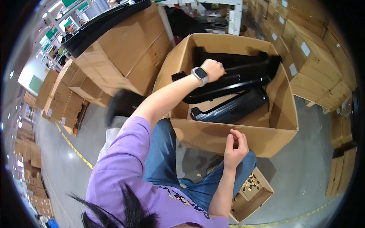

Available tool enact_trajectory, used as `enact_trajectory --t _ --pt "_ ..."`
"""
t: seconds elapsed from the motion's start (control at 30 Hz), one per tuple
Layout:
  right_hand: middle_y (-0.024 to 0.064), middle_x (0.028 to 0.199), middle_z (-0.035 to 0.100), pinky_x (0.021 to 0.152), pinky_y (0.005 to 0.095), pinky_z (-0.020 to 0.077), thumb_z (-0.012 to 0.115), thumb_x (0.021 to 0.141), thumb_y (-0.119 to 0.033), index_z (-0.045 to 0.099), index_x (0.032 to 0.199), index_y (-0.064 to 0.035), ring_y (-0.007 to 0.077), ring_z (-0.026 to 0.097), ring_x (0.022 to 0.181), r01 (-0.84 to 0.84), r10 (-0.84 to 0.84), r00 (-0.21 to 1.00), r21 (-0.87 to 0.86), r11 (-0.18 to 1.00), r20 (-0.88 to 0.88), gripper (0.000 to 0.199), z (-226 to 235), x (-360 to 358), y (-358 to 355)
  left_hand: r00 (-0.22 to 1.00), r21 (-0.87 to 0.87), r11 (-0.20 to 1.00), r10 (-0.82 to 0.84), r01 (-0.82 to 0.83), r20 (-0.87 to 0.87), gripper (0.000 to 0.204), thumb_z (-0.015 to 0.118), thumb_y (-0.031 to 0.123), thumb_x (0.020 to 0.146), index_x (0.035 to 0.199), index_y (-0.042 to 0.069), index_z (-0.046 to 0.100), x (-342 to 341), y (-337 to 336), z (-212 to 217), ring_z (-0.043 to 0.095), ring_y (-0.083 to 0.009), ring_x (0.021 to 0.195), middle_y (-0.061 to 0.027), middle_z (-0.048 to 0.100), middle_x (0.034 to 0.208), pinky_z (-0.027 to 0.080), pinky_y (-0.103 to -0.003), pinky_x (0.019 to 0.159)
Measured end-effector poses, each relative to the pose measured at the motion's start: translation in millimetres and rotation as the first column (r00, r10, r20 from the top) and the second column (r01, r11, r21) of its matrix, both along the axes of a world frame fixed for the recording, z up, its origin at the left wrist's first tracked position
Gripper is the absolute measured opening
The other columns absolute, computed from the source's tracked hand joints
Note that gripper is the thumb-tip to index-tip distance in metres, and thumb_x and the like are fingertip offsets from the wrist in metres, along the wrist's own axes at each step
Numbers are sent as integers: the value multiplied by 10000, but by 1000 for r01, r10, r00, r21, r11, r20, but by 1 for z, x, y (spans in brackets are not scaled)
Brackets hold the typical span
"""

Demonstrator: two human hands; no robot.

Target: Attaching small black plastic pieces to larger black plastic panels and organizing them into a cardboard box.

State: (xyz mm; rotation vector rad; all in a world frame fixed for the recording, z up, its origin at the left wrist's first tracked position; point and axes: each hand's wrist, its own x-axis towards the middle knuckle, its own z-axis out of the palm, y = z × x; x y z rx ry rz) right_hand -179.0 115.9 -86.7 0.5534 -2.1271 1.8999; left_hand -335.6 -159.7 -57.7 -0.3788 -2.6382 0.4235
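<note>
A long, glossy black plastic panel lies slanted across the big open cardboard box in front of me. My left hand, with a watch at its wrist, is closed on the panel's upper edge; its fingertips are hidden. Another black panel rests lower in the box, towards me, and a dark part shows behind. Over the near wall of the box, my right hand is raised above my knee. Its thumb and fingers are curled together in a pinch, and I cannot make out anything between them.
By my right leg on the floor stands a small open box holding several small tan pieces. A tall carton with black parts on top is at the far left. Stacked cartons line the right. A blurred black part sits beside my left arm.
</note>
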Motion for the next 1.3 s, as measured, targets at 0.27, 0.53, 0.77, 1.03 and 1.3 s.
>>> enact_trajectory --t 0.27,0.53,0.77,1.03,1.3 --pt "7 768 591 578 192 406 614 837 -54 643 905 1 72 519 665 -130 129 991 60 990 14 92 -16 -2 -36 973 -9 977 -212 213 95 278 598 281 793 667 42 662 23 24 -80 635 -257 633 -102 618 665 507 -357 526" --pt "33 738 610 525 195 437 595 846 -31 640 928 8 75 537 556 -91 98 970 -41 995 221 102 -19 -4 -44 972 43 972 -231 229 43 239 596 221 767 642 29 663 28 16 -98 634 -251 605 -115 626 672 505 -348 512" --pt "13 726 572 546 169 417 574 878 -20 622 997 2 55 510 573 -98 120 955 -93 991 272 131 -19 -5 -43 963 86 963 -261 255 68 202 584 205 773 618 95 650 25 23 -98 629 -241 586 -84 616 657 487 -345 482" --pt "43 770 628 516 189 445 611 833 -5 642 900 14 73 558 586 -104 104 994 -8 995 34 76 -21 -6 -43 980 -83 976 -199 199 15 173 582 234 803 745 82 642 30 8 -49 612 -194 645 -57 571 711 480 -316 452" --pt "93 752 641 587 244 474 625 775 21 648 867 -1 158 605 611 9 -13 994 -33 999 -112 97 -17 -3 -34 919 -122 979 -197 165 -343 277 592 357 859 715 125 641 73 22 133 637 -202 621 -30 619 694 495 -301 499"
